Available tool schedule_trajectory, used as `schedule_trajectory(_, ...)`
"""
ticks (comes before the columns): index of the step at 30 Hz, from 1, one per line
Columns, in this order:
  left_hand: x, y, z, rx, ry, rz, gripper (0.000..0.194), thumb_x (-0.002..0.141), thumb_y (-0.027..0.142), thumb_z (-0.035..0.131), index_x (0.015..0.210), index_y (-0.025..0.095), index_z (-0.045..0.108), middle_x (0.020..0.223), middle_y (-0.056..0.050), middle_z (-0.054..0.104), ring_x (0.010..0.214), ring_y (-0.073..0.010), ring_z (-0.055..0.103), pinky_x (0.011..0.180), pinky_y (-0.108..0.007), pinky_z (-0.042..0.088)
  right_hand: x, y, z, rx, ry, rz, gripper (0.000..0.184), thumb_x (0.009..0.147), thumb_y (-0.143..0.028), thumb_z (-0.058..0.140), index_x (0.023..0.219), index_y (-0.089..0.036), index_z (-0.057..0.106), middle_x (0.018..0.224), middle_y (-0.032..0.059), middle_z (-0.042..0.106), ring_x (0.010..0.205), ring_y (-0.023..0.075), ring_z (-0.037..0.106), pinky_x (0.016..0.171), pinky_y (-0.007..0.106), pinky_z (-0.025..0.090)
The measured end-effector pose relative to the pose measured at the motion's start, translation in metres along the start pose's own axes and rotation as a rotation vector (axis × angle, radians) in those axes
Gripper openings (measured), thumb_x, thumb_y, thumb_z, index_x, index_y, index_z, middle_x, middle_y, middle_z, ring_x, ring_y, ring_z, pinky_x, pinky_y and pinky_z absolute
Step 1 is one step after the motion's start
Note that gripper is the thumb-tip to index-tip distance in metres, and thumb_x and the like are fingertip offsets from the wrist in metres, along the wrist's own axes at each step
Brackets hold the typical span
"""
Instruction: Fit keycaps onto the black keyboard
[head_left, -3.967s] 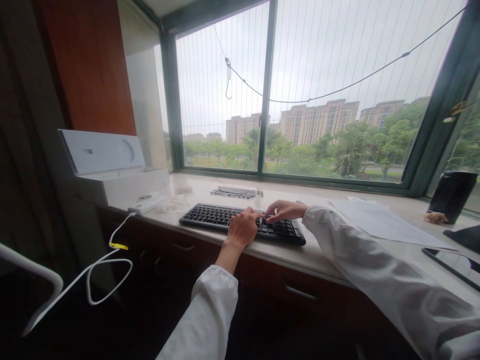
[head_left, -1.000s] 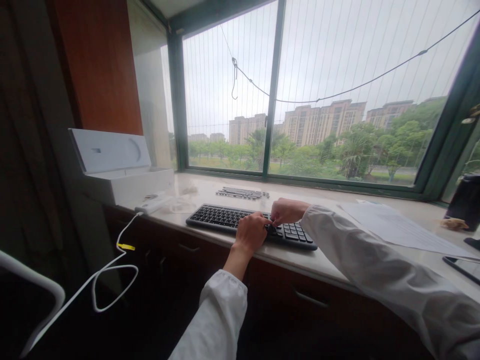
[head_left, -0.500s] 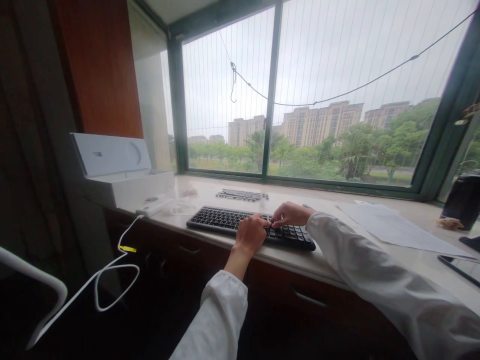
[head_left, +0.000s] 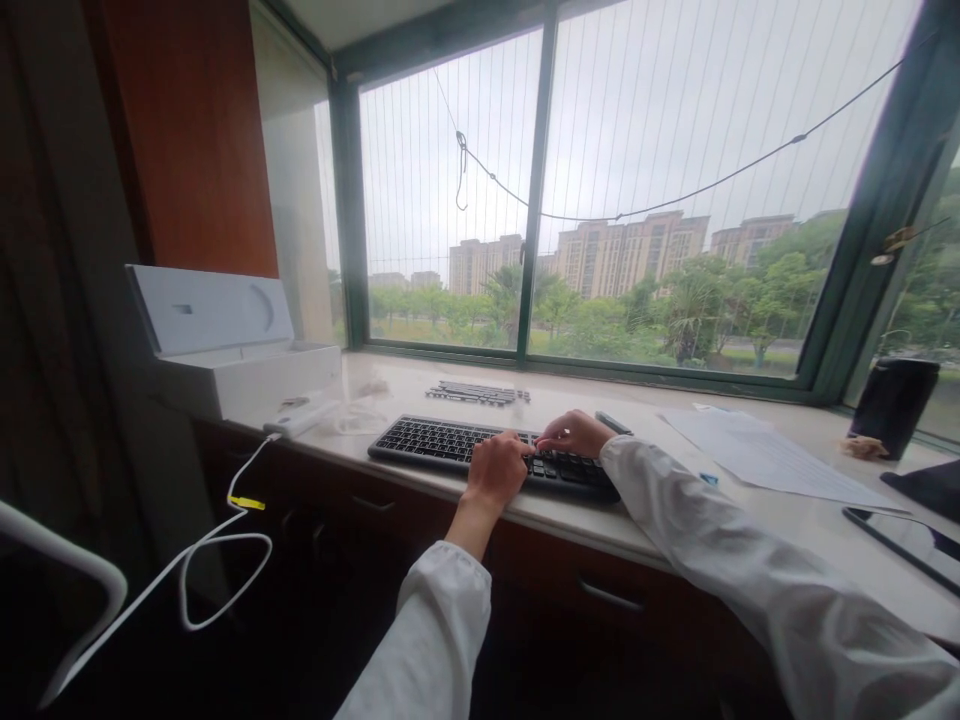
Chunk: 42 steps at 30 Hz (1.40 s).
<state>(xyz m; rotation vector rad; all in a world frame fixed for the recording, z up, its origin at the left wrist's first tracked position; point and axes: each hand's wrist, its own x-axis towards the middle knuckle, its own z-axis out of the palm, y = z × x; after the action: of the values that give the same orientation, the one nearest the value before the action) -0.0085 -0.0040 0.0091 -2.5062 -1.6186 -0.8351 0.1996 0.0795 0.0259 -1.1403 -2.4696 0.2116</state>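
Observation:
A black keyboard (head_left: 431, 440) lies on the white windowsill counter. My left hand (head_left: 498, 468) rests on its middle, fingers curled and the index finger pointing toward my right hand. Over the right part of the keyboard, my right hand (head_left: 577, 435) bends its thumb and fingers together in a pinch close to the left fingertip. Whatever sits between the fingers of either hand is too small or hidden to name. Behind the keyboard, several loose dark keycaps (head_left: 478, 392) lie in rows on the counter.
An opened white box (head_left: 277, 375) stands at left, near a white cable (head_left: 225, 533) hanging over the edge. Paper sheets (head_left: 765, 455), a pen (head_left: 613, 423), a phone (head_left: 911, 540) and a dark cylinder (head_left: 896, 405) are at right. A window (head_left: 675, 200) rises behind.
The view has turned slightly to the right. My right hand has drawn back a little from the left fingertip; my left hand stays on the keyboard.

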Motion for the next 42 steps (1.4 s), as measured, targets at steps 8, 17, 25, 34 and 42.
schedule_trajectory(8, 0.0009, -0.0031, 0.0044, -0.020, 0.014, 0.021, 0.037, 0.093, 0.021, 0.040, 0.108, 0.036, 0.070, 0.105, 0.000, 0.067, 0.090, -0.0170, 0.065, 0.086, -0.032, 0.049, 0.0017, 0.0003, 0.0023, 0.013, 0.009, 0.025, 0.052, 0.072, -0.065, 0.061, 0.083, -0.017, 0.078, 0.065, 0.0059, 0.070, 0.060, 0.0135, 0.052, 0.058, 0.025, 0.037)
schedule_trajectory(17, 0.0003, -0.0020, 0.0018, -0.002, -0.015, 0.002, 0.037, 0.094, 0.023, 0.039, 0.110, 0.036, 0.070, 0.107, -0.001, 0.067, 0.093, -0.0173, 0.065, 0.086, -0.031, 0.048, 0.0028, -0.0008, 0.0044, 0.064, 0.007, 0.030, 0.057, 0.070, -0.068, 0.061, 0.081, -0.015, 0.078, 0.064, 0.0050, 0.068, 0.060, 0.0131, 0.052, 0.058, 0.025, 0.036)
schedule_trajectory(25, 0.0009, -0.0073, 0.0075, -0.018, 0.012, 0.041, 0.038, 0.093, 0.021, 0.039, 0.111, 0.039, 0.068, 0.102, 0.000, 0.066, 0.087, -0.0162, 0.065, 0.082, -0.029, 0.048, 0.0042, 0.0035, 0.0043, 0.265, -0.081, 0.140, 0.061, 0.065, -0.068, 0.066, 0.085, -0.011, 0.076, 0.072, 0.0073, 0.071, 0.066, 0.0157, 0.057, 0.058, 0.025, 0.039)
schedule_trajectory(34, 0.0013, -0.0086, 0.0093, -0.055, 0.033, 0.061, 0.037, 0.093, 0.019, 0.039, 0.108, 0.035, 0.069, 0.100, 0.000, 0.066, 0.086, -0.0170, 0.065, 0.080, -0.030, 0.049, 0.0012, 0.0009, 0.0017, 0.247, -0.103, 0.163, 0.058, 0.070, -0.064, 0.064, 0.086, -0.010, 0.075, 0.073, 0.0066, 0.069, 0.067, 0.0152, 0.055, 0.060, 0.026, 0.038)
schedule_trajectory(42, 0.0005, -0.0068, 0.0087, -0.064, 0.007, 0.057, 0.037, 0.094, 0.020, 0.039, 0.111, 0.035, 0.068, 0.102, 0.000, 0.065, 0.085, -0.0159, 0.064, 0.081, -0.030, 0.048, 0.0041, 0.0029, 0.0041, 0.211, -0.111, 0.175, 0.058, 0.070, -0.066, 0.061, 0.081, -0.010, 0.072, 0.068, 0.0041, 0.065, 0.066, 0.0150, 0.053, 0.060, 0.026, 0.037)
